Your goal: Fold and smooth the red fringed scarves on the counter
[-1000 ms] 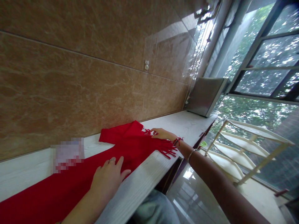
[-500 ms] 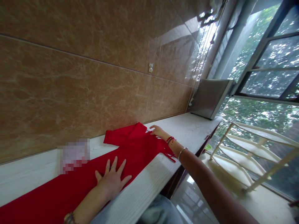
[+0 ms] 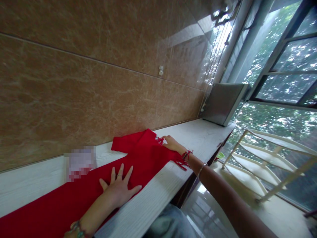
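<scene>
A long red dress [image 3: 146, 155] with a short sleeve lies spread along the white countertop. My left hand [image 3: 119, 190] rests palm down on its body, with the fingers spread. At the neck end, my right hand [image 3: 170, 144] has its fingers bent in a pinch on the edge of the dress, beside some red fringe [image 3: 159, 140]. The fingertips are small and partly hidden there. More loose red fringe [image 3: 182, 164] hangs below my right wrist, near the counter's front edge.
A blurred-out packet [image 3: 80, 163] lies between the dress and the brown tiled wall [image 3: 99, 99]. At the counter's far end stands a silver box-shaped appliance [image 3: 224, 103]. To the right are a cream tiered rack [image 3: 260, 165], a green bowl [image 3: 220, 155] and a window.
My right hand has shifted slightly right and down, and its fingers have curled in. Red fringe now shows at the neck beside it. My left hand stays flat on the dress.
</scene>
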`<control>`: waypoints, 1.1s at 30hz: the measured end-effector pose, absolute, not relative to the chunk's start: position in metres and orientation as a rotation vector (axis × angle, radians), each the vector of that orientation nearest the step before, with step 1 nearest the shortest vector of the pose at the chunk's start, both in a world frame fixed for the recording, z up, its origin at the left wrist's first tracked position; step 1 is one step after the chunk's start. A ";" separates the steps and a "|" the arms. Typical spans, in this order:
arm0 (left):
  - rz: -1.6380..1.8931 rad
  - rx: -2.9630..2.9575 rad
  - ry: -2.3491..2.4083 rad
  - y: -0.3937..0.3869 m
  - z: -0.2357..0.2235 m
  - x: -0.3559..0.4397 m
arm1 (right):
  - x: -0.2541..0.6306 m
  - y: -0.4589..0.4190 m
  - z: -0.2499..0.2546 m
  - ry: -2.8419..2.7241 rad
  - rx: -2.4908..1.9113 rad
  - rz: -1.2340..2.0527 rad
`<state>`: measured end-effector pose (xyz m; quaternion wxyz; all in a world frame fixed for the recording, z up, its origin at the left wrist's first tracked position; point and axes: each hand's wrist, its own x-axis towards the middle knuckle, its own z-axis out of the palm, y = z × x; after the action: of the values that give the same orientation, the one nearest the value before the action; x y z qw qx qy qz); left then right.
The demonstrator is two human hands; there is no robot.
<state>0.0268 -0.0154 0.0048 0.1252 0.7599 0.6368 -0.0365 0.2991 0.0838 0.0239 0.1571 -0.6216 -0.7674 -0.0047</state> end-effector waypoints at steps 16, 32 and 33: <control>0.064 2.588 1.518 -0.015 -0.012 0.032 | 0.332 0.054 0.005 -2.797 -1.491 -0.543; -0.032 2.396 1.637 -0.010 -0.008 0.024 | 0.344 0.034 0.008 -2.728 -1.645 -0.486; -0.040 2.374 1.628 -0.010 -0.007 0.024 | 0.342 0.036 0.013 -2.699 -1.655 -0.472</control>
<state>0.0238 -0.0103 -0.0071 0.1310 0.8176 0.5605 -0.0137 0.3425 0.0358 0.0127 -0.0298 -0.5168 -0.8428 -0.1473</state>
